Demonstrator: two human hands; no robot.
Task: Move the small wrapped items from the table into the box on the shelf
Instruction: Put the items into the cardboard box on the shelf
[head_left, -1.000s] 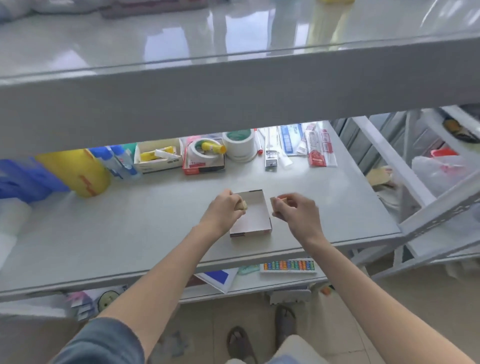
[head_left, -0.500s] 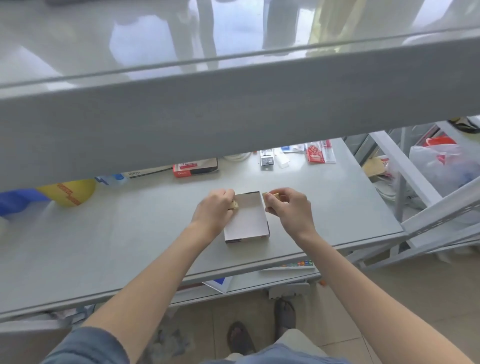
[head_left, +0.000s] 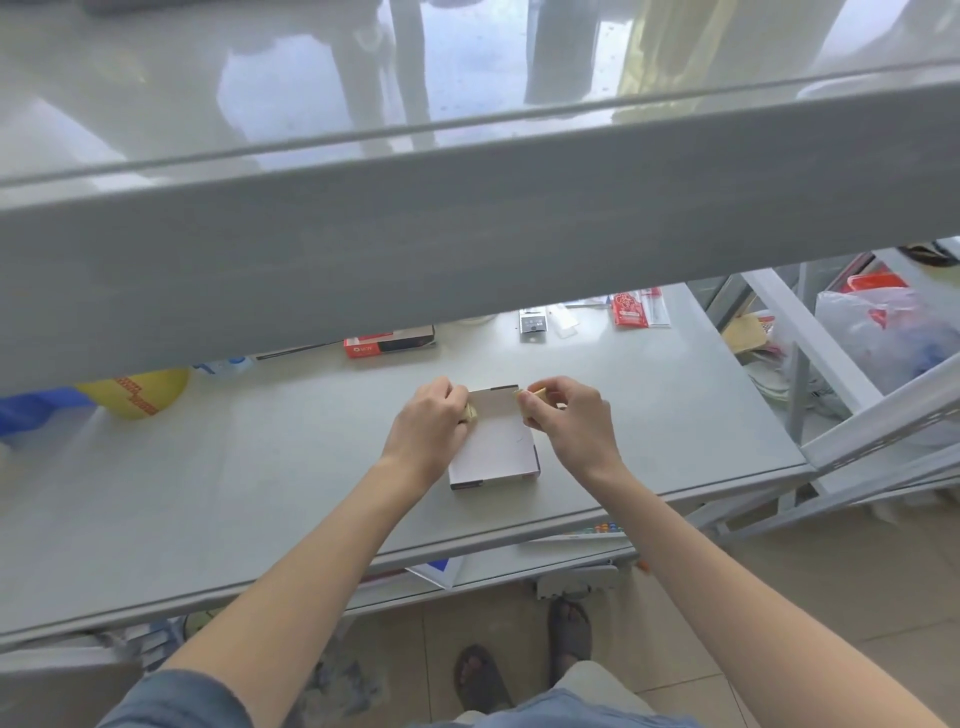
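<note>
The top table is shiny & smooth, w/ bright light bouncing off it. The shelf looks like smooth grey plastic or painted metal, a bit glossy near its front edge. The box is cardboard, matt, pale inside. The wrapped items look like tan paper, soft & dull. At the right edge the rack is white painted metal. The bag is thin crinkly plastic, see-thru. Floor tiles look smooth.

red box at shelf back, white print too blurred to read
</note>
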